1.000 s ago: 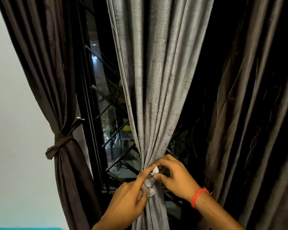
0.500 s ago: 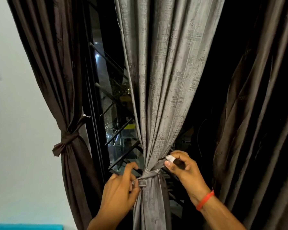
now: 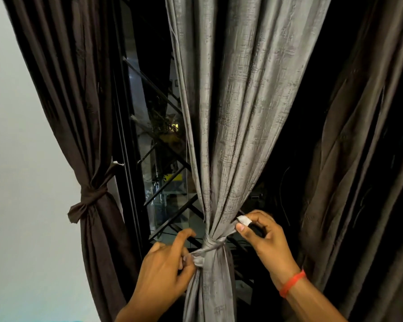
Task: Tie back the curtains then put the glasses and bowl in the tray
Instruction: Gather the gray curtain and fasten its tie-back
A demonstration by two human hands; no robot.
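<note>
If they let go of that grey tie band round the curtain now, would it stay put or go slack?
The grey tie band looks soft and floppy, creasing where each hand pinches an end. Its sheen suggests slippery cloth, so it might loosen. The grey curtain bunches easily, so it probably pushes back little.

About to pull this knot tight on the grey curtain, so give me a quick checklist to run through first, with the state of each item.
1. Tie-back band wrapped around the gathered grey curtain: ok.
2. Left hand pinches one end of the band beside the knot: ok.
3. Right hand pinches the other end, the one with the white tip: ok.
4. Both ends taut enough to cinch: cannot tell.
5. Brown curtain on the left tied with its own band: ok.
6. Dark curtain on the right tied back: not ok, no band shows on it.
</note>
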